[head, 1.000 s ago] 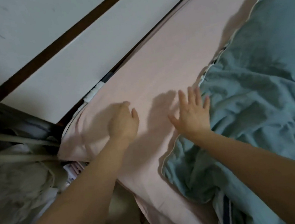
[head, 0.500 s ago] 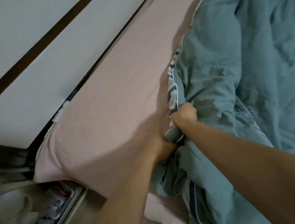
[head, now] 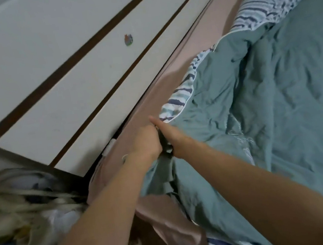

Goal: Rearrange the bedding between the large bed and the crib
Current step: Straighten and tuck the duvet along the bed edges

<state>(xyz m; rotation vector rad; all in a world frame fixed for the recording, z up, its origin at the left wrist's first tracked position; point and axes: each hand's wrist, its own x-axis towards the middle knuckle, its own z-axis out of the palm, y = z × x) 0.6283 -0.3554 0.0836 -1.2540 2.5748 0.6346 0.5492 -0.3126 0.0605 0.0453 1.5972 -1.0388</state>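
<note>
A teal duvet (head: 268, 107) with a blue-and-white striped underside (head: 181, 94) lies rumpled over the large bed. Under it a pink sheet (head: 194, 53) covers the mattress along the left edge. My left hand (head: 146, 143) and my right hand (head: 172, 141) are pressed side by side at the duvet's near left edge. Both grip a bunched dark fold of the duvet between them. Their fingertips are mostly hidden in the cloth.
A white panelled side rail with dark gaps (head: 78, 71) runs along the bed's left side, with a small sticker (head: 128, 39) on it. A blurred heap of clothes and bags (head: 24, 214) sits at lower left. Loose pink sheet (head: 171, 225) hangs off the near corner.
My hands went from lying flat on the pink sheet to gripping the duvet's edge together. The view swung up the bed, and the duvet edge now sits nearer the rail.
</note>
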